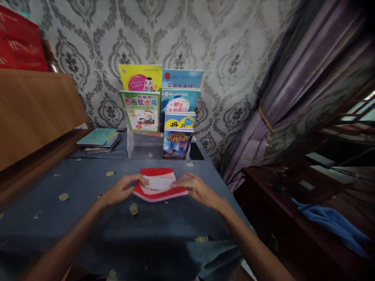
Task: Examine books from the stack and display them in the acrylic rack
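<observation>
A thin red book [158, 183] with a white patch on its cover is held just above a blue tablecloth [88, 203]. My left hand [121, 190] grips its left edge, fingers curled over the cover. My right hand [196, 188] grips the right edge the same way. Behind the book stands a clear tiered book rack [143, 146] with several colourful children's books [143, 110] upright in it.
A flat stack of thin books [99, 139] lies at the back left, beside a wooden board [35, 113]. A black phone [196, 151] lies right of the rack. Purple curtains [293, 97] hang on the right above a dark bench with a blue cloth [334, 224].
</observation>
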{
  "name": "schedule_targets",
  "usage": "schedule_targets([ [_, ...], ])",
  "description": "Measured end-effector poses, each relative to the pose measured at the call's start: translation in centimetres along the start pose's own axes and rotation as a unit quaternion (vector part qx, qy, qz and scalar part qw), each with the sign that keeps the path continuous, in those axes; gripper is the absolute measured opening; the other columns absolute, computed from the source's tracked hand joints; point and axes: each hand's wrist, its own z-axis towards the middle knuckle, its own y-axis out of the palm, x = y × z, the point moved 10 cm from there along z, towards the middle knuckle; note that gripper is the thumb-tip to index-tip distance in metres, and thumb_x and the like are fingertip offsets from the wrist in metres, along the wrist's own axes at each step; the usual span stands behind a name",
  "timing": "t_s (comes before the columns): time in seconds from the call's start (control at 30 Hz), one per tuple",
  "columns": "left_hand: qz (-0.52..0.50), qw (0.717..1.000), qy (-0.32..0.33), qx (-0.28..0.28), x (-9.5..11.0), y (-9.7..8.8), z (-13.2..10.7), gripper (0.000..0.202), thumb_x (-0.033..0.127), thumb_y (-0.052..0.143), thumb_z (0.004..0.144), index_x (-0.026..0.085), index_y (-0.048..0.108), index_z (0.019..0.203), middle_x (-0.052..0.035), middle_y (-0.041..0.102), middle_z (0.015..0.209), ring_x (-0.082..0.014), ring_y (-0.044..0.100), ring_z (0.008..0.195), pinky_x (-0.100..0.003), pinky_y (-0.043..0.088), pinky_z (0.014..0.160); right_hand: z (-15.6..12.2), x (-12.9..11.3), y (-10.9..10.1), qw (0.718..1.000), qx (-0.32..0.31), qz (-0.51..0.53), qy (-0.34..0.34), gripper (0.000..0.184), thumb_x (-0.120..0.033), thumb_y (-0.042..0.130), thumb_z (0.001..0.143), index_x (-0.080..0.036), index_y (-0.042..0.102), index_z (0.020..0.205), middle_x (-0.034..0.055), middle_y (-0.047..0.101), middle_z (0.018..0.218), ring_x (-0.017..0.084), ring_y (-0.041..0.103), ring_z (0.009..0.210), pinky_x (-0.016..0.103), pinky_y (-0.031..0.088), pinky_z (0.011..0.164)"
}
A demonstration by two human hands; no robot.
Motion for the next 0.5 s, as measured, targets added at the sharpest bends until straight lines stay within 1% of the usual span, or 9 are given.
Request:
schedule_targets([
  [0.03,0.028,0.999,0.001,-0.028,-0.6,1.3,-1.2,0.016,0.028,0.057,0.094,0.018,0.069,0.095,-0.0098,0.074,0.106,-0.0244,0.067,0.107,-0.038,0.049,0.1,-1.1,0.4,1.7,0.999,-0.032,-0.008,0.006,0.031,-0.038,0.05,0.101,-0.026,0.074,0.116,0.0085,0.077,0.11,0.022,0.07,0.104,0.042,0.045,0.102],
  [0.07,0.053,0.998,0.006,-0.045,-1.1,2.4,-2.3,0.015,0.025,0.055,0.094,0.018,0.068,0.096,-0.0097,0.073,0.108,-0.024,0.066,0.11,-0.041,0.046,0.105,-2.0,0.8,3.1,0.998,-0.05,-0.019,0.015,0.03,-0.034,0.051,0.1,-0.024,0.074,0.116,0.0093,0.077,0.113,0.022,0.07,0.107,0.043,0.044,0.105],
  [0.1,0.075,0.996,0.014,-0.053,-1.5,3.4,-3.3,0.016,0.022,0.053,0.094,0.019,0.068,0.099,-0.0097,0.073,0.112,-0.0238,0.065,0.113,-0.044,0.042,0.111,-2.8,1.2,4.1,0.997,-0.06,-0.032,0.026,0.028,-0.031,0.052,0.1,-0.024,0.074,0.117,0.0098,0.076,0.115,0.022,0.069,0.11,0.044,0.042,0.107],
  [0.17,0.104,0.993,0.02,-0.052,-2.4,4.6,-4.7,0.02,0.018,0.051,0.093,0.021,0.068,0.103,-0.0092,0.072,0.117,-0.0233,0.064,0.118,-0.048,0.036,0.117,-3.6,1.7,5.4,0.994,-0.072,-0.06,0.048,0.027,-0.026,0.054,0.098,-0.024,0.074,0.116,0.0091,0.075,0.118,0.022,0.067,0.114,0.046,0.04,0.11],
  [0.23,0.116,0.992,0.009,-0.041,-3.1,5.0,-5.4,0.024,0.018,0.051,0.093,0.023,0.069,0.106,-0.0087,0.072,0.121,-0.023,0.063,0.121,-0.047,0.035,0.119,-3.7,1.8,6.1,0.991,-0.089,-0.081,0.061,0.029,-0.022,0.053,0.097,-0.027,0.074,0.116,0.007,0.075,0.119,0.021,0.066,0.116,0.046,0.038,0.112],
  [0.3,0.115,0.992,-0.008,-0.045,-3.4,5.0,-5.8,0.027,0.017,0.051,0.092,0.025,0.07,0.11,-0.0083,0.071,0.124,-0.023,0.062,0.124,-0.047,0.035,0.119,-3.6,1.6,6.2,0.987,-0.108,-0.092,0.07,0.031,-0.018,0.052,0.096,-0.029,0.073,0.116,0.0056,0.074,0.12,0.021,0.066,0.117,0.046,0.037,0.112],
  [0.4,0.104,0.992,-0.034,-0.068,-3.0,4.9,-6.1,0.036,0.016,0.052,0.09,0.026,0.07,0.119,-0.0073,0.067,0.133,-0.0233,0.058,0.13,-0.047,0.034,0.12,-3.7,0.9,6.1,0.983,-0.131,-0.099,0.082,0.038,-0.012,0.051,0.092,-0.028,0.071,0.121,0.0063,0.072,0.126,0.021,0.063,0.122,0.047,0.036,0.113],
  [0.5,0.098,0.989,-0.063,-0.096,-2.8,4.7,-6.4,0.04,0.016,0.055,0.087,0.028,0.069,0.123,-0.005,0.062,0.139,-0.0231,0.054,0.134,-0.044,0.035,0.12,-4.0,-0.1,5.9,0.978,-0.15,-0.112,0.087,0.048,-0.006,0.046,0.09,-0.027,0.066,0.128,0.0074,0.067,0.133,0.021,0.058,0.129,0.046,0.035,0.113],
])
